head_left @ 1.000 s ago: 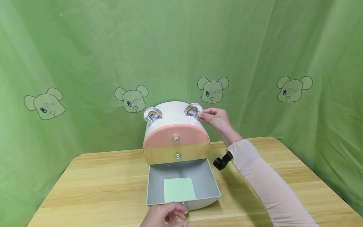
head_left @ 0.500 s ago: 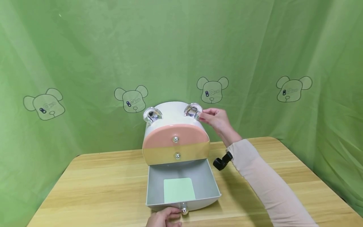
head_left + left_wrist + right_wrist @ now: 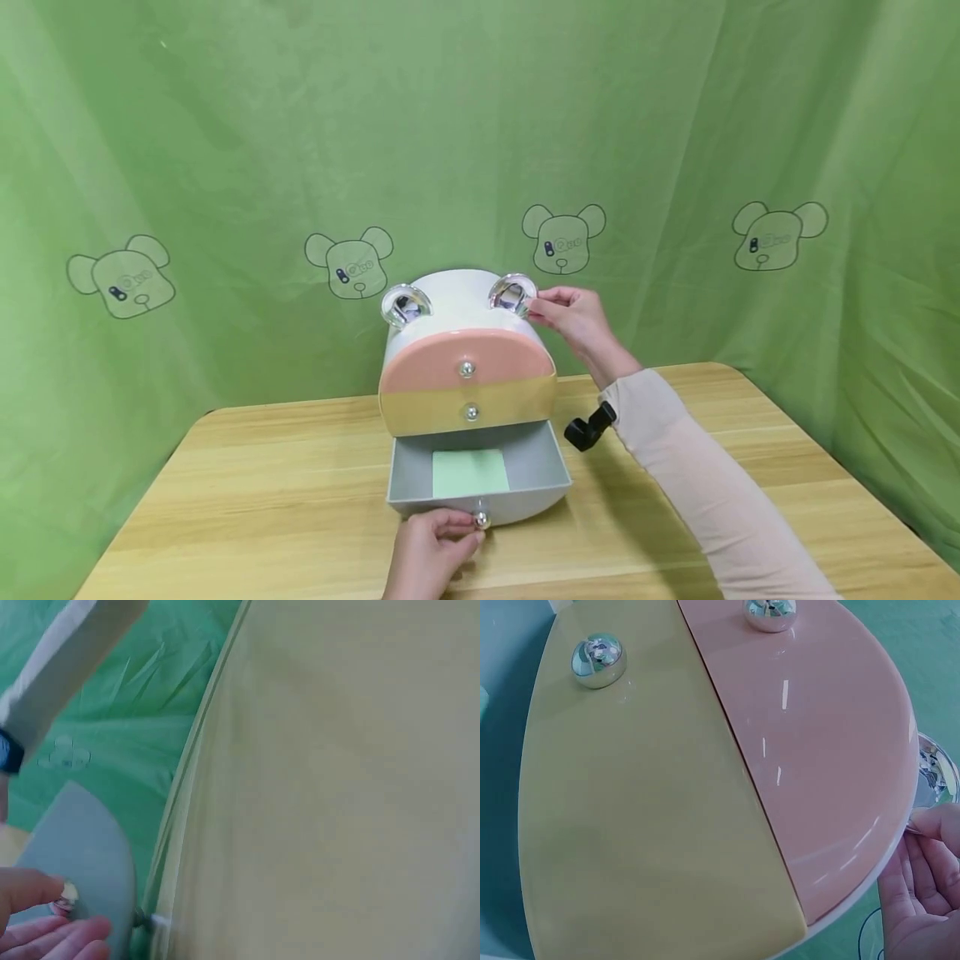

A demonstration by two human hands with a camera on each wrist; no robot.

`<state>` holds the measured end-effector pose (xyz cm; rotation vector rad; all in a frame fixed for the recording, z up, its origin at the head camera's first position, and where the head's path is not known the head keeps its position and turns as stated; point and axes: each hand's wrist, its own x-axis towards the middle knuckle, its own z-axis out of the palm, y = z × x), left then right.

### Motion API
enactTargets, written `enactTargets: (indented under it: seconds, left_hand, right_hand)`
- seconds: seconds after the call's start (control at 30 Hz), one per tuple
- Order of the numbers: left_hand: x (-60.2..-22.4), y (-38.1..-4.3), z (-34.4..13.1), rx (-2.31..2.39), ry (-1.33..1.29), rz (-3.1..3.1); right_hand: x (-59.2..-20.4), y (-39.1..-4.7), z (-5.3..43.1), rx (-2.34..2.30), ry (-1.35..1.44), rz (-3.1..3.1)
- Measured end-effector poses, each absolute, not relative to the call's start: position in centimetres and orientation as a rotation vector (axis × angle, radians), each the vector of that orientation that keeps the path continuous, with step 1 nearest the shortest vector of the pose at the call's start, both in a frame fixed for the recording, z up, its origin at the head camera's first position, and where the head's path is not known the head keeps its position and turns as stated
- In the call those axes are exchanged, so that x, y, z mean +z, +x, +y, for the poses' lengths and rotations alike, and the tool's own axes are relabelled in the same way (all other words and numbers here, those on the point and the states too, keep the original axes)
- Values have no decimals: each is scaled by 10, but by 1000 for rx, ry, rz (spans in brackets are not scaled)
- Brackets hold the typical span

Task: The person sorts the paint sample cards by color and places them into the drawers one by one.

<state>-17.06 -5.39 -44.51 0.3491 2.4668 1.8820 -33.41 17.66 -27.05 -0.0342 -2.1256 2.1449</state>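
Observation:
A white drawer box with two shiny silver ears stands on the table. Its pink drawer and yellow drawer are closed; the grey bottom drawer is pulled partway out. Inside that drawer lies a flat light-green square. My left hand pinches the grey drawer's silver knob between thumb and fingers. At the top right, my right hand holds the right silver ear by its edge. In the right wrist view, thumb and fingers meet beside that ear.
The wooden table extends to both sides of the box. Behind it hangs a green curtain printed with bear heads. A black wrist camera is strapped at the right sleeve.
The grey drawer has slid partway inward, carrying the green square with it. My left hand has come to the knob and moved forward with it. The right hand stays on the ear.

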Motion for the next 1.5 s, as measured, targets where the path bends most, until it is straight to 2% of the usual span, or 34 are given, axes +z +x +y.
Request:
enactTargets:
  seconds: [0.37, 0.73, 1.13, 1.3, 1.5]
  left_hand:
    - [-451, -216, -38, 2078, 233, 2667]
    - [-451, -242, -35, 2089, 158, 2709]
    - [-451, -255, -41, 2078, 170, 2650]
    - [-454, -254, -57, 2065, 265, 2611]
    - [-441, -250, -114, 1772, 447, 2714]
  right_hand:
    - [-272, -334, 174, 2151, -34, -2130]
    - [-272, -336, 177, 2161, -17, -2119]
    - [-271, -339, 177, 2146, -3, -2132]
    - [-272, -337, 181, 2144, 49, -2161]
    - [-272, -320, 217, 1807, 240, -2440]
